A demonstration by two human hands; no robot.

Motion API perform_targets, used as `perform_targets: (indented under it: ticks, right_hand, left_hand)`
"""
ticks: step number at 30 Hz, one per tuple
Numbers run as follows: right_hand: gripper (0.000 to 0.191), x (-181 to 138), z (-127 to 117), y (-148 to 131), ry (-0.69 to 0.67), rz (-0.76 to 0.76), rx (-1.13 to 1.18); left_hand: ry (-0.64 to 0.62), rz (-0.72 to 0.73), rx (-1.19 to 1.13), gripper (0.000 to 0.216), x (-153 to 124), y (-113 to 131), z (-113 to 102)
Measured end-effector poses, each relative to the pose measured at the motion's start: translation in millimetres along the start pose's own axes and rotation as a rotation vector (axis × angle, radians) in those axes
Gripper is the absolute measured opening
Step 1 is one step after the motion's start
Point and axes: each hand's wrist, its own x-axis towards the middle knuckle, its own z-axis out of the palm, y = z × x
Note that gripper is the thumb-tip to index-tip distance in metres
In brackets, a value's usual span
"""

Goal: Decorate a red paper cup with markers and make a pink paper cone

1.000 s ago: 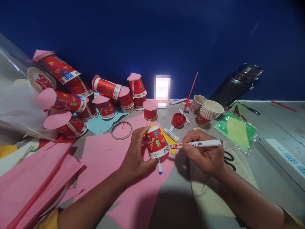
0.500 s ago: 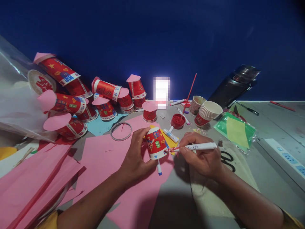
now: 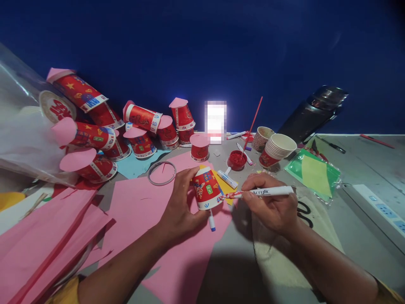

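Left hand (image 3: 180,207) grips a cup (image 3: 206,188) at frame centre, right hand (image 3: 272,207) pinches a marker (image 3: 262,192) against it; a squeeze could smear ink.

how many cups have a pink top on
8 pink-topped cups show: three lying at the left, four in the middle pile, one upright alone beyond the cup in the left hand. More may be hidden in the pile.
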Motion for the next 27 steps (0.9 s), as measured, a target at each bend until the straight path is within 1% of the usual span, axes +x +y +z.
perform_targets:
  ticks: [8,16,23,27]
  right_hand:
    - [0.013,-0.2,4.9,-3.7,-0.021,-0.095,0.118]
    - [0.014,0.3,7.3,-3.9,-0.058,-0.151,0.113]
    - [0.013,-0.7,9.3,-3.4,-0.059,-0.123,0.123]
    - [0.011,-0.2,8.8,-3.4,-0.094,-0.118,0.122]
  left_hand:
    - [-0.01,0.036,0.022,0.084,0.2,-1.7,-1.0]
    - [-0.028,0.059,0.061,0.091,-2.3,-8.2,-1.8]
    - [-0.033,0.06,0.061,0.09,-2.2,-7.7,-1.7]
    - [-0.042,0.047,0.049,0.088,-1.6,-6.9,-1.5]
